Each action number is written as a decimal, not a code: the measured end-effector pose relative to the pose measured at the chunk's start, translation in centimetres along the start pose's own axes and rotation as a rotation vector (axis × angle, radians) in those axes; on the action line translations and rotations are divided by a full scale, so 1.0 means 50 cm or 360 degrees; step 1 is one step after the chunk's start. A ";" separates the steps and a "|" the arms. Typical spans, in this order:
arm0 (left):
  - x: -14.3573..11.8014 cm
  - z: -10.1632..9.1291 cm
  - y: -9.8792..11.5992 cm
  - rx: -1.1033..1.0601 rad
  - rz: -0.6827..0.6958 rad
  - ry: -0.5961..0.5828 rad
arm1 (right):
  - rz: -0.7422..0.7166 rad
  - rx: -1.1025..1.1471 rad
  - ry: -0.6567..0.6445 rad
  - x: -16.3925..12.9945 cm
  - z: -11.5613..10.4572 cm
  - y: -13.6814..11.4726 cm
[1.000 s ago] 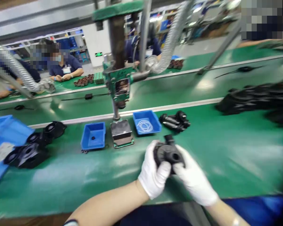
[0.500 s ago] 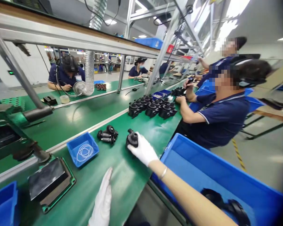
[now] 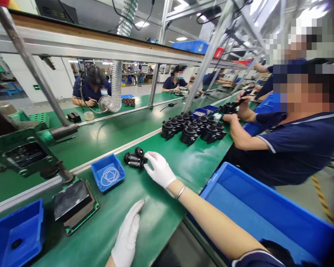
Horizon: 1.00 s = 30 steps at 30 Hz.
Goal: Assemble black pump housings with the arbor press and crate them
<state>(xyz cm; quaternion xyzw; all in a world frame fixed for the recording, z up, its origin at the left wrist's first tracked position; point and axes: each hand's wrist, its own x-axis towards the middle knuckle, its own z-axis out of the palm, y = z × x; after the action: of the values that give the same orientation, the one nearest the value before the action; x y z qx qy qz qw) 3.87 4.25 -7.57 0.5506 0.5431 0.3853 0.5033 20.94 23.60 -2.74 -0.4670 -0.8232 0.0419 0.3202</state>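
Note:
My right hand (image 3: 159,170), in a white glove, reaches forward over the green belt (image 3: 156,215). Its fingertips touch a small pile of black cylindrical parts (image 3: 134,158); whether they grip one is hidden by the glove. The black housing it held a moment ago does not show. My left hand (image 3: 128,233), also gloved, lies flat on the belt near the front edge, fingers straight and holding nothing. A small blue tray with clear rings (image 3: 108,174) sits just left of the pile.
A green press with a black base plate (image 3: 74,204) stands at the left beside another blue tray (image 3: 15,233). Several black housings (image 3: 193,128) are grouped further along, in front of a seated co-worker (image 3: 289,148). A big blue bin (image 3: 267,215) is at my right.
A second ago both hands held a black housing. The right hand carried it to the right, and now reaches left to the small black parts. The left hand dropped flat onto the belt.

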 end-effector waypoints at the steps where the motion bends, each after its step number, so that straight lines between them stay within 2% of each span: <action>1: -0.010 -0.001 0.015 0.0111 0.0009 0.0005 | -0.0154 0.0020 -0.0058 0.000 0.011 -0.029; 2: -0.022 -0.006 0.031 0.0243 0.0045 -0.0001 | -0.0302 0.0015 -0.0108 0.001 0.019 -0.052; 4: -0.055 -0.030 0.065 0.0549 0.0305 -0.0009 | -0.0490 -0.0068 -0.0143 0.007 0.035 -0.074; 6: -0.098 -0.077 0.089 0.0845 0.0608 0.0139 | -0.0541 -0.0181 -0.0149 0.014 0.061 -0.069; 7: -0.124 -0.109 0.094 0.0965 0.0673 0.0337 | -0.0563 -0.0241 -0.0154 0.017 0.077 -0.060; 9: -0.186 -0.185 0.086 0.1100 0.0561 0.1007 | -0.0583 -0.0373 -0.0144 0.020 0.108 -0.037; 11: -0.254 -0.267 0.057 0.1091 0.0170 0.1784 | -0.0587 -0.0480 -0.0080 0.020 0.132 -0.018; 12: -0.285 -0.306 0.038 0.1079 -0.0072 0.2071 | -0.0592 -0.0522 -0.0038 0.020 0.140 -0.011; 13: -0.312 -0.342 0.018 0.1135 -0.0306 0.2212 | -0.0586 -0.0559 0.0003 0.020 0.147 -0.007; 14: -0.334 -0.375 0.000 0.1240 -0.0486 0.2165 | -0.0574 -0.0591 0.0031 0.021 0.153 -0.005; 16: -0.359 -0.426 -0.027 0.1375 -0.0611 0.1930 | -0.0500 -0.0651 0.0041 0.025 0.161 -0.005; 18: -0.365 -0.457 -0.039 0.1460 -0.0591 0.1649 | -0.0403 -0.0693 0.0015 0.033 0.166 -0.010; 20: -0.362 -0.471 -0.039 0.1504 -0.0546 0.1441 | -0.0365 -0.0703 -0.0027 0.039 0.167 -0.016; 22: -0.360 -0.471 -0.035 0.1517 -0.0496 0.1278 | -0.0380 -0.0708 -0.0057 0.042 0.164 -0.021; 25: -0.359 -0.444 -0.038 0.1523 -0.0409 0.1095 | -0.0372 -0.0732 -0.0061 0.037 0.163 -0.022; 30: -0.338 -0.379 -0.058 0.1504 -0.0290 0.0959 | -0.0310 -0.0741 0.0027 0.015 0.178 -0.014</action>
<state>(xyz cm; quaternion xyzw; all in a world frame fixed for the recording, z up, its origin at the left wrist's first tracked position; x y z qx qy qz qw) -17.03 -10.14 -4.58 0.5326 0.8216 0.1954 0.0561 15.11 25.88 -9.16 -0.4471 -0.8491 -0.1837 0.2133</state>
